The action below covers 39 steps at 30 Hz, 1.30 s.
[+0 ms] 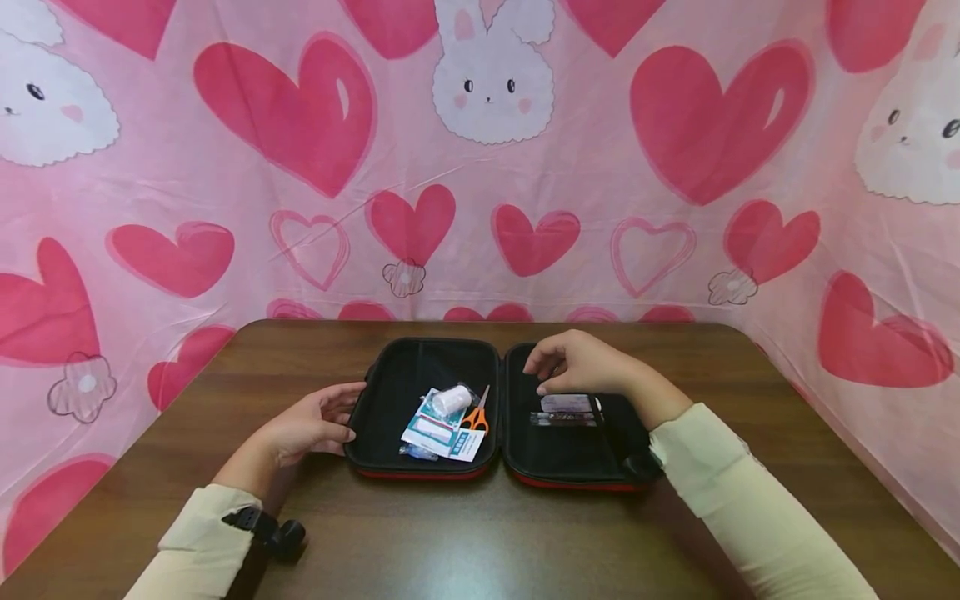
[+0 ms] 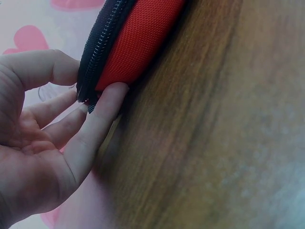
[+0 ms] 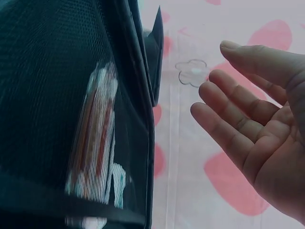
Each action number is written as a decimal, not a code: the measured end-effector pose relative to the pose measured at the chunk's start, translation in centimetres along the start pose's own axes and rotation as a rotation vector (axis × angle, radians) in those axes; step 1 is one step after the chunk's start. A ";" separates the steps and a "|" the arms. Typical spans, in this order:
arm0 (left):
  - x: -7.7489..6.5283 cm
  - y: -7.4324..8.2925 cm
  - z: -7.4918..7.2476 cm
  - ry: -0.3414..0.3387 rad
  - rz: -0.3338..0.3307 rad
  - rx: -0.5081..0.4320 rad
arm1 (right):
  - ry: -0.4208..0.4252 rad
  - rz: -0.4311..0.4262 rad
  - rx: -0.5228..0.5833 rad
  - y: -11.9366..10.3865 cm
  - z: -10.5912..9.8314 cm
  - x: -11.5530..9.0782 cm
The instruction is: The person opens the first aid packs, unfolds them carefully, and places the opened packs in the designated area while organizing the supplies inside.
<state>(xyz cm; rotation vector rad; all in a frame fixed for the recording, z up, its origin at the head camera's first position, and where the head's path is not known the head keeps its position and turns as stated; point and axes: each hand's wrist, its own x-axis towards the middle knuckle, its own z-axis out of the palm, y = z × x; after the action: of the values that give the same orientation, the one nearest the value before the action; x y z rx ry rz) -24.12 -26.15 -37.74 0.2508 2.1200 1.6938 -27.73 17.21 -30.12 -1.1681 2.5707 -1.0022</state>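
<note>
the left hand (image 1: 311, 421) pinches the left rim of the open case (image 1: 382, 408); a light, steady hold there should stop it sliding on the table (image 1: 450, 533). the right hand (image 1: 585, 364), holding nothing, fingers loosely bent and thumb apart, hangs over the right half; a gentle reach would spare the mesh (image 3: 38, 95) over the packets (image 1: 566, 404), though the blur hides their exact seating. the case's long axis runs left to right, its hinge (image 1: 501, 408) front to back
</note>
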 end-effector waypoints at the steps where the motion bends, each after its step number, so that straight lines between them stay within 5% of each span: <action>1: 0.0 0.0 0.0 0.003 -0.005 -0.001 | -0.008 -0.002 0.002 0.0 0.1 0.3; 25: 0.0 0.1 0.0 0.007 0.003 0.008 | -0.169 -0.005 -0.032 -0.7 3.5 8.6; 39: 0.1 -0.1 0.1 0.007 0.003 -0.004 | -0.276 0.139 -0.017 -0.1 6.0 10.8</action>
<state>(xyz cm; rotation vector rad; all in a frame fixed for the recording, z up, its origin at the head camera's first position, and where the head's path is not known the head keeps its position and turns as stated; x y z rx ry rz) -24.14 -26.09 -37.84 0.2470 2.1221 1.7027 -32.75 6.37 -33.24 -1.0326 2.4066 -0.7342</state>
